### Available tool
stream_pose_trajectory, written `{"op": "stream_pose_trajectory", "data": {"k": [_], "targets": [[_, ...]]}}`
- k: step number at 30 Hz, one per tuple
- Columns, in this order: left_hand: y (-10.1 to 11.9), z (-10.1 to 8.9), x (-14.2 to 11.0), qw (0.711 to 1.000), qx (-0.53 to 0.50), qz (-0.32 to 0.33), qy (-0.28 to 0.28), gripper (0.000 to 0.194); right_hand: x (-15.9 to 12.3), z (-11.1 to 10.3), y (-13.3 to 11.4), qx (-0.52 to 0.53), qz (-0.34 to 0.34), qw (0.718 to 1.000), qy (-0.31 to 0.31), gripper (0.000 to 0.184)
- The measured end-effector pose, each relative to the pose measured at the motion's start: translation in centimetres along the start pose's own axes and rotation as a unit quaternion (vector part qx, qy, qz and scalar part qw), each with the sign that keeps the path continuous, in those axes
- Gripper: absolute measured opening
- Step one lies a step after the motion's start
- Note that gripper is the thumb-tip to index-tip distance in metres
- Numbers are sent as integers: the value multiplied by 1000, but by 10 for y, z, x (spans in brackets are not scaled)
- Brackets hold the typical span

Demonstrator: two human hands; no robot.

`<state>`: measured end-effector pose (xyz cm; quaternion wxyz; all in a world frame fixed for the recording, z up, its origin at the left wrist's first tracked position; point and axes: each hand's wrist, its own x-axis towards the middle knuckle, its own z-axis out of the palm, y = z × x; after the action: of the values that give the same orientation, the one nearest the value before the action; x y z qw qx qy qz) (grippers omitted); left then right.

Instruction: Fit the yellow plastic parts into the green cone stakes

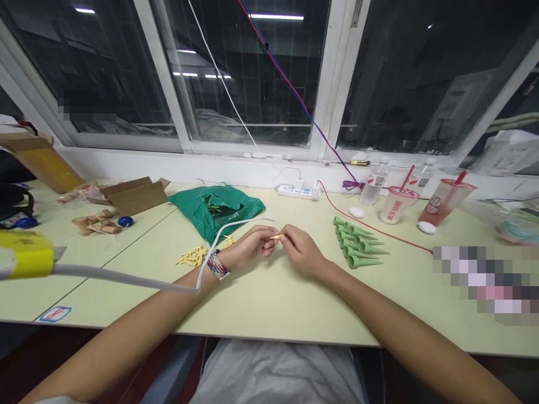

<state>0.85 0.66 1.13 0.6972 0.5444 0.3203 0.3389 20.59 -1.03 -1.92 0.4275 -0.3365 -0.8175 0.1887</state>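
Note:
My left hand (255, 245) and my right hand (301, 249) meet above the middle of the table, fingertips almost touching. Between them is a small yellow pointed piece (277, 237), pinched by the fingers of both. Left of my left wrist lies a loose pile of similar yellow pieces (192, 256), partly behind a white cable. A few more yellow pieces (228, 240) rest just behind that wrist. To the right of my right hand, several green cone-shaped pieces (357, 247) lie in rows, wide ends toward the left. An open green plastic bag (214, 207) sits behind my left hand.
A white cable (138, 279) crosses over my left forearm. At the back stand a power strip (295, 192), a lidded cup (398, 206), another drink cup (444, 203) and bottles. Wooden toys (99, 223) and a cardboard box (132, 196) lie at left.

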Motion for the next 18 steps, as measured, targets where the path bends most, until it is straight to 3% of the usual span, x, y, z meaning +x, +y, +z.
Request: {"op": "stream_pose_trajectory", "data": {"k": [5, 10, 14, 18], "targets": [[-1, 3, -1, 999, 34, 26, 17, 30, 4, 7, 4, 121, 103, 987, 19, 37], [0, 2, -1, 998, 39, 41, 23, 35, 7, 9, 6, 263, 127, 956, 14, 23], [0, 1, 1, 997, 47, 53, 28, 36, 7, 10, 6, 290, 121, 949, 35, 26], [0, 2, 1, 997, 50, 55, 37, 36, 9, 11, 5, 287, 171, 941, 49, 31]]}}
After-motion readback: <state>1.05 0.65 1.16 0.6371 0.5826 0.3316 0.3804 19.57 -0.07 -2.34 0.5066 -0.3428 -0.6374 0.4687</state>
